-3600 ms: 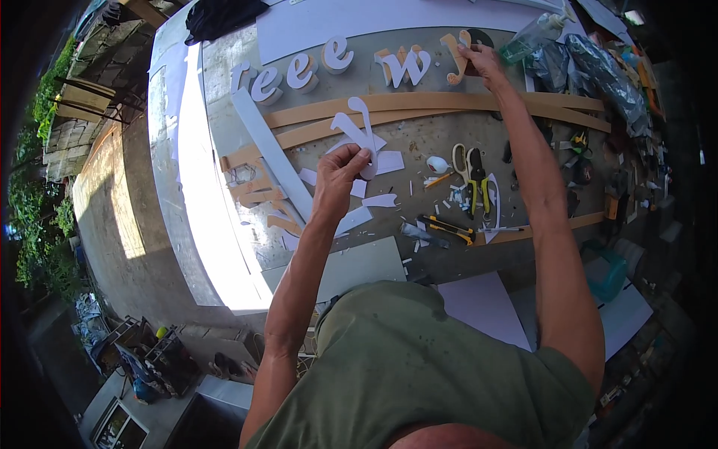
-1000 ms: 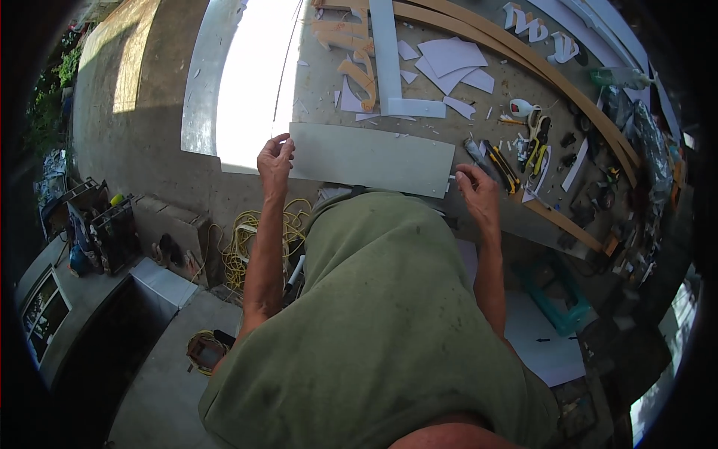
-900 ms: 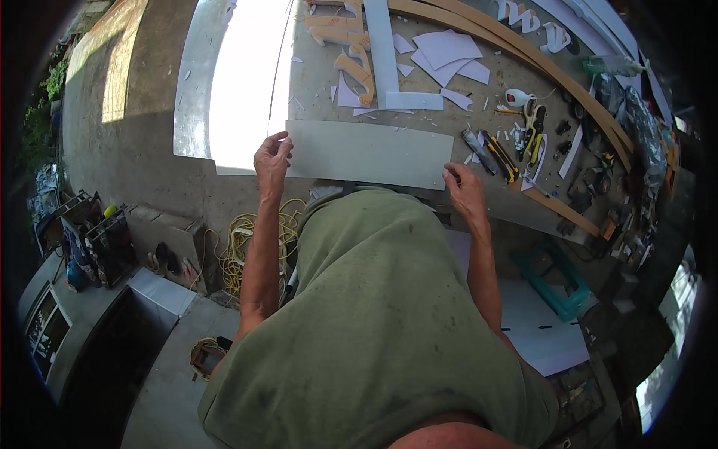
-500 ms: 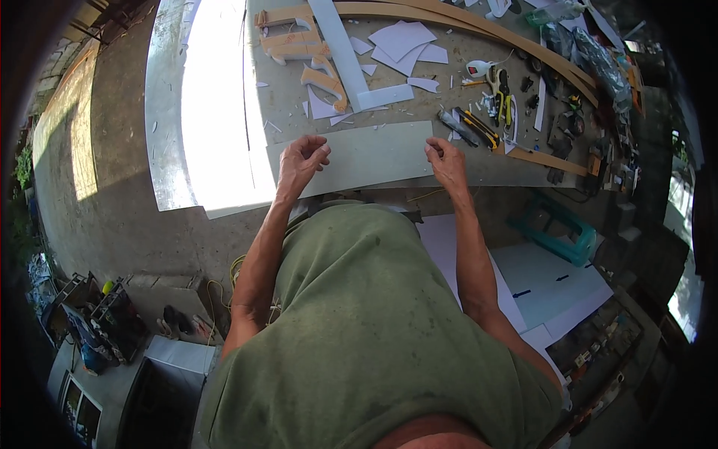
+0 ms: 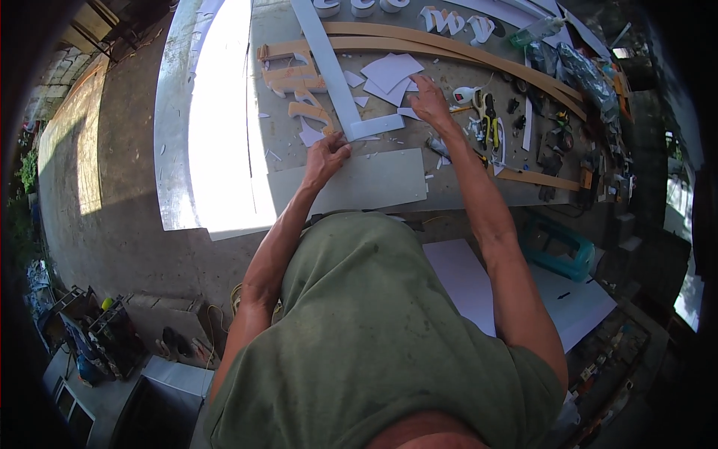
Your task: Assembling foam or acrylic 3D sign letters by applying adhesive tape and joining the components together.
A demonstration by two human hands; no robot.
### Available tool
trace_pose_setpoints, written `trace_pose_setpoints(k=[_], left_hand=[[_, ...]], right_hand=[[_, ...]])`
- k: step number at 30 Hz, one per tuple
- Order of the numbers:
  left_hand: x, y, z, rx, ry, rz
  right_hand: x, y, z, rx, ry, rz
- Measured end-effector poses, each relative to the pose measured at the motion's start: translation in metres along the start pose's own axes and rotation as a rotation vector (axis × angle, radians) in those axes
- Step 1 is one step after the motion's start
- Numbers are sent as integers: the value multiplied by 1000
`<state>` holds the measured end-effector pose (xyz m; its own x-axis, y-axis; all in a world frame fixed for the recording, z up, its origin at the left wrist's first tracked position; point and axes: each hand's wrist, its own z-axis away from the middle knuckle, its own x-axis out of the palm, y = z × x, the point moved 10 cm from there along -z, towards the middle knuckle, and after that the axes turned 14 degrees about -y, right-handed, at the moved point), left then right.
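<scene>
My left hand [image 5: 327, 159] rests at the far edge of a pale rectangular sheet [image 5: 359, 183], fingers loosely bent and thumb apart. Its fingertips are beside the lower end of a tan-faced, curved letter shape [image 5: 313, 114] and the corner of a pale grey L-shaped piece [image 5: 345, 112]; whether they touch either is unclear. Farther out on the right, my right hand [image 5: 431, 103] stretches its fingers over white cut scraps [image 5: 393, 72], with no object visible in its grasp. The pale sheet lies flat near the table's front edge.
Right of the scraps lie yellow-and-black snips [image 5: 488, 123] and a white bottle [image 5: 464, 95]. Long tan strips [image 5: 449, 51] curve across the table behind them. White letter shapes [image 5: 449, 21] stand at the back. A teal stool [image 5: 561, 251] is on the floor at right.
Both hands have left the pale sheet's ends and moved farther over the table. My right hand has gone to the white scraps, my left toward the L-shaped piece's corner. The view has shifted.
</scene>
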<state>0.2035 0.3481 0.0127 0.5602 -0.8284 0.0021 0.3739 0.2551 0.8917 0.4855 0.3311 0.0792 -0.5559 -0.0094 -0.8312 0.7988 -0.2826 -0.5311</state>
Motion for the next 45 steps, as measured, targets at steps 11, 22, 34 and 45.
trace_pose_setpoints(k=[11,22,34,45], left_hand=[[-19,-12,33,-53,272,187],[36,-15,51,-80,244,253],[79,10,56,22,213,444],[89,-45,82,-11,319,623]], right_hand=[[29,18,-81,-185,-188,231],[8,11,-79,-164,-175,374],[85,-13,79,79,-518,-1059],[135,-26,151,184,-723,-1133]])
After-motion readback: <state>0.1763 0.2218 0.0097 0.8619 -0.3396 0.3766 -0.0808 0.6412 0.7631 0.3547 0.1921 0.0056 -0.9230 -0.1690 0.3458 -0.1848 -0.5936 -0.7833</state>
